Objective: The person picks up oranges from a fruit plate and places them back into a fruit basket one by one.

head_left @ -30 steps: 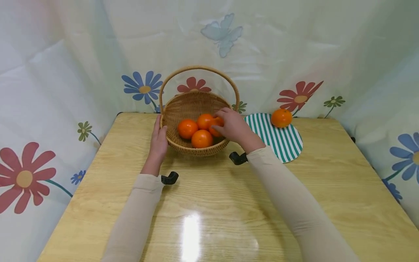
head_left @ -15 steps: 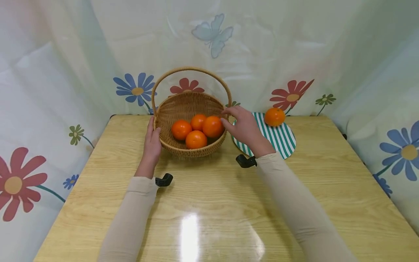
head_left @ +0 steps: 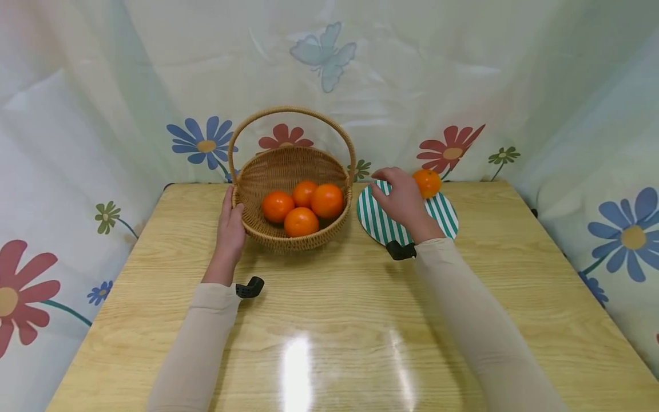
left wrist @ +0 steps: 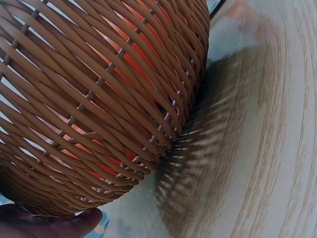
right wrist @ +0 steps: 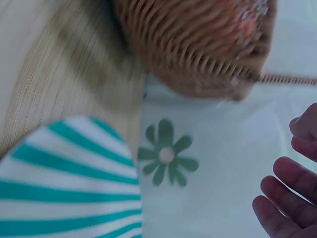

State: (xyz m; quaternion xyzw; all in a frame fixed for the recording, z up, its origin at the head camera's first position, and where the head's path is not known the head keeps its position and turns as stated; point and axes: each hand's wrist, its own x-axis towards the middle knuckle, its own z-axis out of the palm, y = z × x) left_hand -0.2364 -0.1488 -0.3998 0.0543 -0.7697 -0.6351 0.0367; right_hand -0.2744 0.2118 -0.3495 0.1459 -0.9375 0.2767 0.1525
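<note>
A wicker basket (head_left: 291,241) with a tall hooped handle stands toward the back of the table and holds several oranges (head_left: 301,222). My left hand (head_left: 230,232) grips its left side, thumb over the rim and fingers along the outer wall. In the left wrist view, one finger (left wrist: 74,224) lies against the weave. My right hand (head_left: 404,200) hovers over a round green-and-white striped mat (head_left: 373,214), fingers loosely bent with nothing between them. One more orange (head_left: 427,183) sits at the mat's back edge, partly hidden behind that hand.
The wooden table (head_left: 329,309) extends to the front and to both sides. A hanging cloth (head_left: 412,68) printed with flowers and a butterfly closes off the back and sides, close behind the basket. A black wrist camera (head_left: 250,287) sticks out from the left cuff.
My right hand has let go of an orange inside the basket and moved right, out over the striped mat. The left hand stays on the basket. The whole head view has shifted slightly.
</note>
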